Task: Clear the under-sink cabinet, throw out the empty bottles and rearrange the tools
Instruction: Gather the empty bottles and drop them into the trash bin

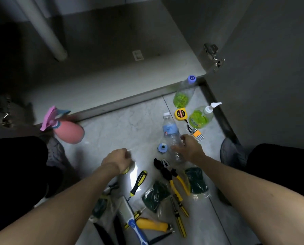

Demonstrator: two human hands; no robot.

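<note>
Down on the pale marbled floor tiles (pixel 130 121), the person's right hand (pixel 189 147) curls its fingers round the middle of a clear ribbed plastic water bottle (pixel 172 137) with a white cap and blue label, which lies tilted toward twelve o'clock. At nine o'clock from it, the left hand (pixel 116 160) is curled into a fist over a small yellow thing that is mostly hidden; whether it grips it cannot be told. The two hands sit well apart.

Between them lies a small blue knobbed cap (pixel 162 147). At one o'clock from the right hand stand a soft green-tinted bottle with a purple cap (pixel 183 94), a round green pump bottle (pixel 201 116), and a yellow tape measure (pixel 180 113) between them. At ten o'clock from the left hand, a smooth pink spray bottle (pixel 68 130) leans by the cabinet edge.

At six o'clock the tools are spread: yellow-handled pliers (pixel 172 175), a black-and-yellow screwdriver (pixel 138 183), and dark green scouring pads in clear wrappers (pixel 196 180). The open cabinet (pixel 112 68) at twelve o'clock shows a bare grey floor and a slanting grey pipe (pixel 45 30).
</note>
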